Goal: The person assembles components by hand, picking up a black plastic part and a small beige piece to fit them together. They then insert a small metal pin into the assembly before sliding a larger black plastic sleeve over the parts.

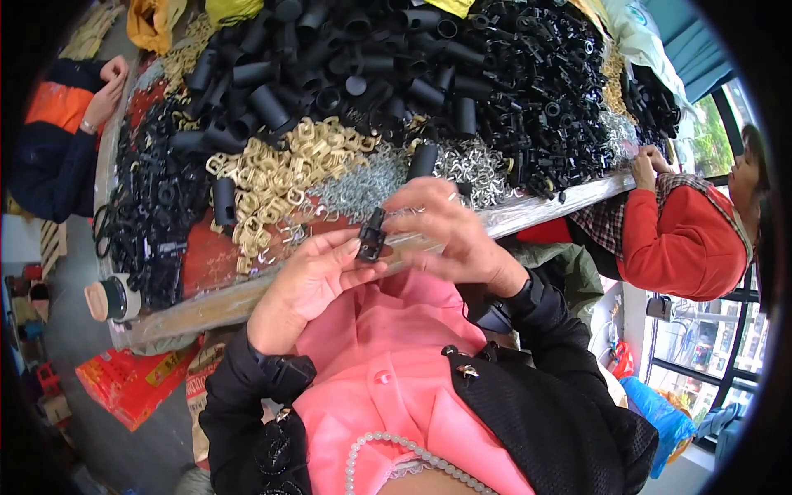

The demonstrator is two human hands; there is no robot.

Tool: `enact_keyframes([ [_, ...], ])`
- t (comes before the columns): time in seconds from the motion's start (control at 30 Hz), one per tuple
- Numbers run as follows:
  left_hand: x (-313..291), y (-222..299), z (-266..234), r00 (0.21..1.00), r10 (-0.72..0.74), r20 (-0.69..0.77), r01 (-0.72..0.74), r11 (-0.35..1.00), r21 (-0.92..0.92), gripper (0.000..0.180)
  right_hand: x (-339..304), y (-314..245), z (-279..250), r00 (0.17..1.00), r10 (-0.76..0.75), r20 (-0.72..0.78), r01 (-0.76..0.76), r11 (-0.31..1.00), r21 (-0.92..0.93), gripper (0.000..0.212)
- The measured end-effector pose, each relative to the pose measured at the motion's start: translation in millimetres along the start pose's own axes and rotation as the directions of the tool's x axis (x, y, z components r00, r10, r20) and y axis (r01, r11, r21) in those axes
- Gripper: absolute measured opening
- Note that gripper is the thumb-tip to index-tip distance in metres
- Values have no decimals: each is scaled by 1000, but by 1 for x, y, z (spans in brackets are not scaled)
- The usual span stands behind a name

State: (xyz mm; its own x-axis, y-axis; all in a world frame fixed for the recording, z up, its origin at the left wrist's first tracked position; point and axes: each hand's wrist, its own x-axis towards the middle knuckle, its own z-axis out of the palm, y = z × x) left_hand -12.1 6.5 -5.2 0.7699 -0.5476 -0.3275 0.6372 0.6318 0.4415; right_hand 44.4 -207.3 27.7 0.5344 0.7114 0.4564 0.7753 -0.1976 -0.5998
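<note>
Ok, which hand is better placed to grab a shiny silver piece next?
Probably the right hand: it is nearer the shiny silver pieces, while the left hand holds the small black part. The right hand is blurred; whether it touches the part is unclear.

Table (194,320) bears black tubes (268,107), tan loops (268,169), perhaps screws (359,190).

The left fingers (345,250) hold a small black fitting (371,238) over by the counter (198,319); the right hand (452,237), blurred, is close beside.
</note>
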Motion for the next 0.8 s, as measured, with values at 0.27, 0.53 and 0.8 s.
enact_keyframes([
  [0.27,1,15,-7,975,148,-168,-137,988,78,27,12,41,-17,949,254,-188,-295,926,-236,18],
  [0.53,-14,11,-10,884,352,-309,-278,925,259,27,14,75,-3,963,269,-31,-209,665,-717,26],
  [0.8,-18,2,-18,895,345,-281,-283,929,241,27,-38,50,1,936,308,-173,-341,659,-671,51],
])
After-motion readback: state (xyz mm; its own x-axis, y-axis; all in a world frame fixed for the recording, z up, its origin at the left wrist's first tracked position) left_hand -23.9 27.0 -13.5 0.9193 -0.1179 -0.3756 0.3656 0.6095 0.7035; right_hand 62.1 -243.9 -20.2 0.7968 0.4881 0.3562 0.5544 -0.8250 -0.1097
